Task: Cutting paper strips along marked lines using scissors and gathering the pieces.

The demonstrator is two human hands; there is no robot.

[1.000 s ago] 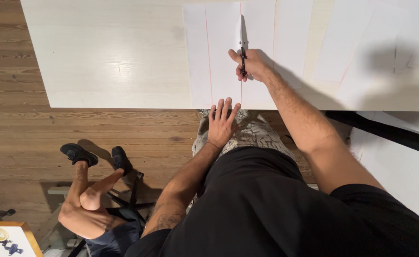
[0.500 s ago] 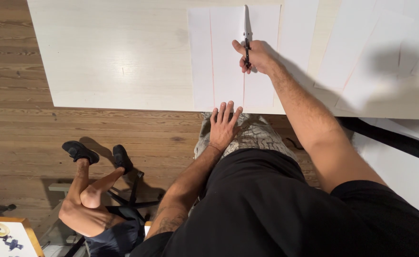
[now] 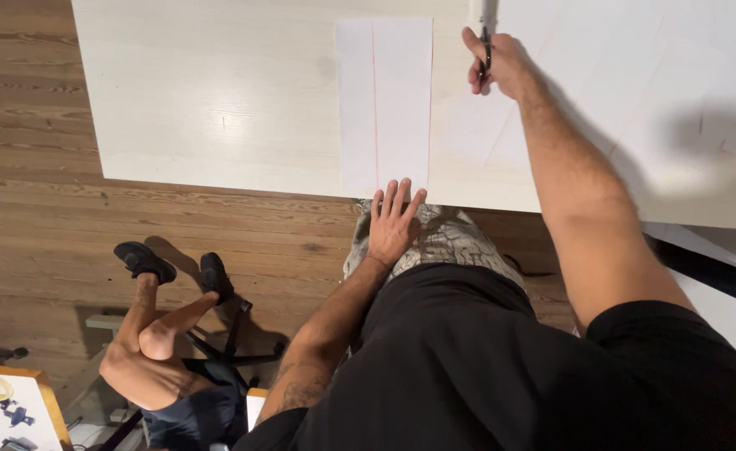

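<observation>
My right hand [image 3: 502, 67] is closed around the black handles of a pair of scissors [image 3: 486, 46], whose blades point away from me and run out of the top of the view. A narrow white paper strip [image 3: 401, 100] with a thin red line along it lies on the pale wooden table [image 3: 218, 108], to the left of the scissors. My left hand [image 3: 393, 225] is spread flat, fingers apart, with the fingertips at the near end of the strip by the table's edge. A larger white sheet [image 3: 635, 92] lies under and to the right of my right hand.
Another person sits at the lower left with bare crossed legs [image 3: 155, 334] and black shoes [image 3: 142, 260] on the wooden floor. A small table [image 3: 0, 409] with a tape roll stands in the bottom left corner. A dark bar [image 3: 702, 255] runs below the table's right side.
The narrow strip now lies apart from the larger sheet. My right hand has moved right with the scissors, away from the strip. My left hand has stayed at the strip's near end.
</observation>
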